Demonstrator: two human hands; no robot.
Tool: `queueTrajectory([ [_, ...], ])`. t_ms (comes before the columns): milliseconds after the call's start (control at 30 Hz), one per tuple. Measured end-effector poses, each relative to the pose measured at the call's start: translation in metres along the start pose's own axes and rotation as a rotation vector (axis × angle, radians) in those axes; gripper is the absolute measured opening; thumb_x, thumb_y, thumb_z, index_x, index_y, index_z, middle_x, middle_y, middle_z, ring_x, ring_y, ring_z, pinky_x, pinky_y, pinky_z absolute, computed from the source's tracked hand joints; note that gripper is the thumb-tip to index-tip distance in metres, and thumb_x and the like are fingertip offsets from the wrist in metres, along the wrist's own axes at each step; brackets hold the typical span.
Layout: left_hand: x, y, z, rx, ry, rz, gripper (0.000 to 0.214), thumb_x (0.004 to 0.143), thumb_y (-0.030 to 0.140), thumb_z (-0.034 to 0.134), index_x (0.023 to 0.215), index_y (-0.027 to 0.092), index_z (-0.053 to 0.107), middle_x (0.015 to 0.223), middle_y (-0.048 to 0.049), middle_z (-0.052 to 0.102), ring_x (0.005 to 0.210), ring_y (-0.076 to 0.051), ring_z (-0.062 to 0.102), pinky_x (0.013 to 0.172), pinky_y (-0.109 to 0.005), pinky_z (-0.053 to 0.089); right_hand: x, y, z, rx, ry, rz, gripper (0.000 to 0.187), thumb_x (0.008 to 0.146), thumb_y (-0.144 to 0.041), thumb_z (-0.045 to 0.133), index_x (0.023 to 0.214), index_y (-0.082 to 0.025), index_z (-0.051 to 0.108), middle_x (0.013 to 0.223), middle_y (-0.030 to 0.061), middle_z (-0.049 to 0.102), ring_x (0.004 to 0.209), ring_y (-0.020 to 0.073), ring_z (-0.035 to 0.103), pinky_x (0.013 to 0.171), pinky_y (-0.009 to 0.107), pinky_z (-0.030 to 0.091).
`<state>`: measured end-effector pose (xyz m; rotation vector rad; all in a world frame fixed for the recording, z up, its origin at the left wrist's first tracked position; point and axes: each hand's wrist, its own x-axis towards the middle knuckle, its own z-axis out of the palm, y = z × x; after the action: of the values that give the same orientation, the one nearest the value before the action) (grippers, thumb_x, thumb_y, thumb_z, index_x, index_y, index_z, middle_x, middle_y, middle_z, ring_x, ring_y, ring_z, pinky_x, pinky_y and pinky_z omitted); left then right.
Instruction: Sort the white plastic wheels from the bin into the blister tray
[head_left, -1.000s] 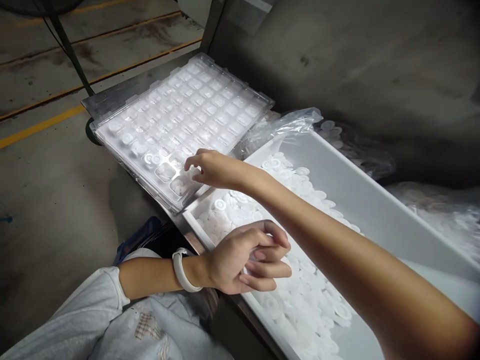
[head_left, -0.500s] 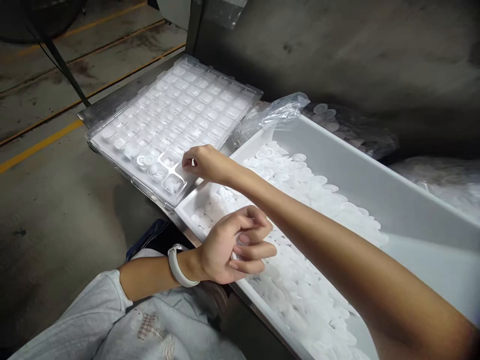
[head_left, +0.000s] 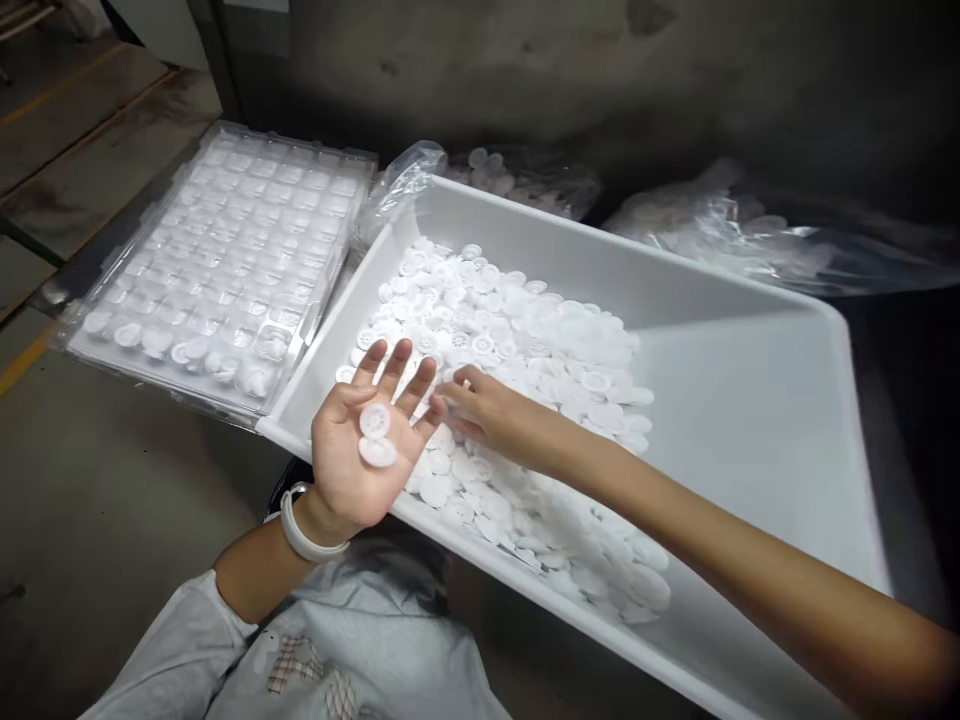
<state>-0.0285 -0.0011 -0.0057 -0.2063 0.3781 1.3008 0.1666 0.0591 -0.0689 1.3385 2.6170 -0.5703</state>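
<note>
My left hand is palm up with its fingers spread, over the near left edge of the bin. Two white plastic discs, one with a spoked pattern, rest on the palm. My right hand hovers over the loose discs, its fingertips beside the left little finger. Its fingers are half bent and apart, and I see nothing between them. The discs lie heaped in a white plastic bin. On the left is a clear blister tray, with white pieces in the pockets of its nearest row.
Behind the bin lie clear plastic bags with more white discs inside. A crumpled bag edge hangs over the bin's far left corner. The tray sits on a metal surface beside the bin. A dark wall stands behind.
My right hand has come back from the tray to the bin. My left hand has opened from a curl, exposing the discs on its palm. The view has shifted to the right.
</note>
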Motion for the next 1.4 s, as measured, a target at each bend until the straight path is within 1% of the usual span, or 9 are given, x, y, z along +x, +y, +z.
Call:
queueTrajectory([
  [100,-0.002,-0.003,0.001,0.073,-0.004,0.033,0.042,0.070,0.003,0.044,0.102,0.024,0.060,0.108,0.0033,0.067,0.100,-0.012,0.066,0.083,-0.026,0.054,-0.017,0.003,0.012,0.060,-0.039,0.008,0.033,0.094,-0.038,0.057,0.119,-0.017,0.059,0.118,0.0081,0.062,0.099,0.0178,0.063,0.084,0.039,0.056],
  [233,-0.007,-0.008,0.007,0.142,0.070,0.025,0.056,0.062,-0.005,0.040,0.106,0.024,0.058,0.120,0.0029,0.065,0.107,-0.010,0.065,0.088,-0.024,0.053,-0.028,0.006,0.005,0.151,-0.018,0.002,0.029,0.095,-0.038,0.057,0.114,-0.016,0.060,0.109,0.0062,0.063,0.089,0.0148,0.063,0.077,0.034,0.056],
  [433,-0.013,-0.024,0.013,0.315,0.031,-0.045,0.073,0.064,-0.009,0.039,0.127,0.026,0.052,0.142,0.0011,0.056,0.134,-0.015,0.050,0.113,-0.042,0.042,-0.049,0.006,-0.039,0.387,0.211,-0.020,0.022,0.097,-0.036,0.046,0.103,-0.019,0.058,0.091,0.0059,0.063,0.063,0.0113,0.054,0.057,0.026,0.049],
  [533,-0.012,-0.038,0.010,0.393,0.037,-0.159,0.079,0.063,-0.007,0.041,0.135,0.024,0.048,0.142,-0.0020,0.056,0.138,-0.018,0.046,0.121,-0.043,0.030,-0.066,-0.011,-0.065,0.605,0.391,-0.011,0.021,0.093,-0.042,0.054,0.101,-0.022,0.058,0.086,0.0026,0.062,0.057,0.0104,0.051,0.049,0.024,0.045],
  [633,-0.010,-0.052,0.008,0.354,-0.049,-0.296,0.083,0.059,-0.003,0.040,0.140,0.015,0.042,0.133,-0.0092,0.062,0.137,-0.022,0.048,0.123,-0.044,0.026,-0.077,-0.030,-0.074,0.726,0.384,-0.025,0.013,0.091,-0.034,0.059,0.097,-0.023,0.064,0.086,0.0013,0.068,0.067,0.0125,0.061,0.055,0.023,0.049],
  [800,-0.008,-0.065,0.006,0.324,-0.104,-0.337,0.087,0.059,-0.003,0.037,0.145,0.014,0.036,0.127,-0.0095,0.064,0.140,-0.022,0.044,0.124,-0.044,0.024,-0.082,-0.034,-0.062,0.589,0.443,-0.063,0.014,0.092,-0.020,0.057,0.100,-0.022,0.068,0.100,0.0019,0.072,0.088,0.0133,0.067,0.072,0.024,0.055],
  [1133,-0.007,-0.060,0.005,0.361,-0.047,-0.347,0.085,0.062,-0.001,0.040,0.146,0.014,0.038,0.142,-0.0092,0.056,0.141,-0.025,0.042,0.122,-0.043,0.028,-0.098,-0.019,-0.064,0.426,0.472,-0.175,0.028,0.094,-0.019,0.054,0.120,-0.027,0.057,0.114,0.0021,0.069,0.095,0.0154,0.068,0.073,0.025,0.058],
  [1300,-0.007,-0.059,0.003,0.340,-0.033,-0.356,0.087,0.063,-0.001,0.042,0.147,0.016,0.036,0.141,-0.0077,0.057,0.141,-0.022,0.043,0.120,-0.039,0.032,-0.100,-0.020,-0.064,0.409,0.524,-0.083,0.018,0.094,-0.027,0.056,0.112,-0.030,0.059,0.103,0.0011,0.072,0.083,0.0170,0.069,0.064,0.029,0.057],
  [1400,-0.007,-0.058,0.002,0.319,-0.046,-0.353,0.086,0.063,-0.002,0.041,0.148,0.016,0.035,0.139,-0.0070,0.059,0.140,-0.020,0.044,0.118,-0.036,0.035,-0.094,-0.022,-0.062,0.458,0.548,-0.063,0.009,0.093,-0.026,0.058,0.101,-0.028,0.063,0.098,0.0022,0.071,0.088,0.0182,0.068,0.068,0.031,0.057],
])
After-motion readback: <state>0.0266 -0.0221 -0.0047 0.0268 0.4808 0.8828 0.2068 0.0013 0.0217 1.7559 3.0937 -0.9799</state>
